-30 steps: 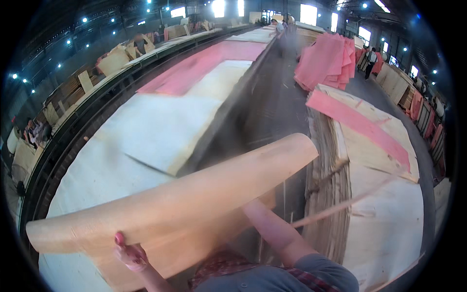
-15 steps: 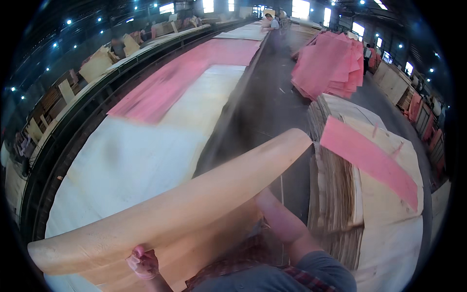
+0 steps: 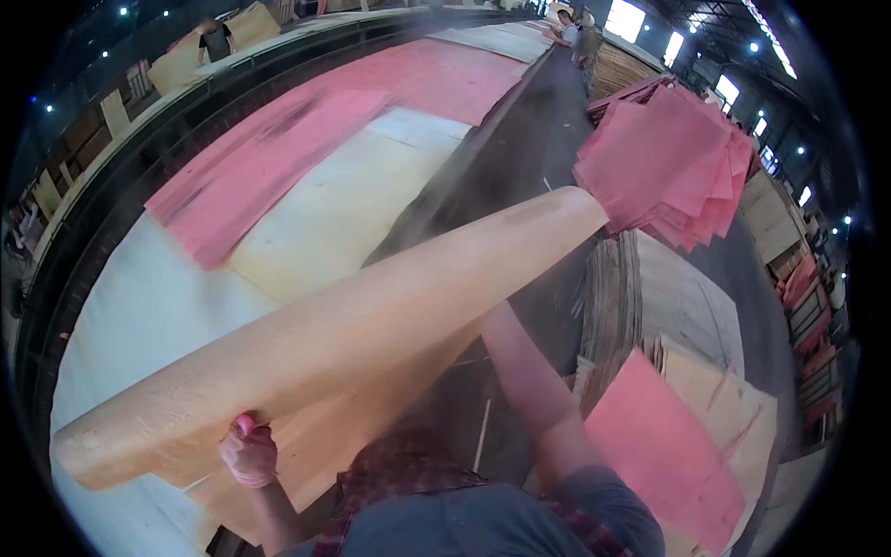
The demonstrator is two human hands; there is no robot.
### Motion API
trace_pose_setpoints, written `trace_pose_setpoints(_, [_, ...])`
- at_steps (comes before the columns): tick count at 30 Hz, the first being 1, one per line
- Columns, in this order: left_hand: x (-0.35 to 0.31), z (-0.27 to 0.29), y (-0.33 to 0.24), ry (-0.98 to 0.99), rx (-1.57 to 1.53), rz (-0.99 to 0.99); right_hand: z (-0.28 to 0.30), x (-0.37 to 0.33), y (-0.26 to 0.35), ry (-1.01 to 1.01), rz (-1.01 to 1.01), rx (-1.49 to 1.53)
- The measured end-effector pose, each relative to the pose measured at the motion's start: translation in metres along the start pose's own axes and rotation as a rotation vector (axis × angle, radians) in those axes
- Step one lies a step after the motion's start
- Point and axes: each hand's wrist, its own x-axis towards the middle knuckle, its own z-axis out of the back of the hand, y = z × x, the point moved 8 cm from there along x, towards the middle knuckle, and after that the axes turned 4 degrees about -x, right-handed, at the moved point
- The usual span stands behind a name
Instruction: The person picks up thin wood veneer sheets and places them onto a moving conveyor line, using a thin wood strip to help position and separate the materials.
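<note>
A large tan wood veneer sheet (image 3: 371, 316) is curled over in front of me, slanting from lower left to upper right above the long bench. Its near flap hangs toward my body. My left hand (image 3: 249, 453) is closed on the sheet near its left end, with pinkish fingertips showing. My right forearm (image 3: 524, 376) reaches up behind the sheet's right part, which hides that hand and its fingers. Below the sheet, white veneer (image 3: 139, 306) and pink veneer (image 3: 269, 167) lie spread on the bench.
To my right stands a stack of veneer (image 3: 608, 297) with a pink piece (image 3: 659, 455) on top. Beyond it is a fanned pile of pink sheets (image 3: 664, 153). A dark rail (image 3: 83, 251) borders the bench at left. Other people (image 3: 218, 42) stand farther off.
My view has tilted down and turned. The curled sheet's right end has risen toward the pink pile, and my left hand has moved slightly up and left, still holding the sheet.
</note>
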Motion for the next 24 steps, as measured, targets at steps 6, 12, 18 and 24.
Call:
trace_pose_setpoints(6, [0.083, -0.149, 0.034, -0.118, -0.826, 0.207, 0.006, 0.177, -0.051, 0.033, 0.056, -0.036])
trace_pose_setpoints(12, [0.200, -0.237, 0.008, -0.347, -0.857, 0.063, -0.034, 0.336, -0.039, 0.258, 0.116, -0.030])
trace_pose_setpoints(18, [0.408, -0.276, 0.064, -0.360, -1.184, 0.051, -0.108, 0.414, -0.129, 0.513, -0.203, 0.279])
trace_pose_setpoints(24, [0.391, -0.426, 0.145, -0.180, -0.483, 0.355, -0.077, 0.509, -0.463, 0.297, -0.666, 0.376])
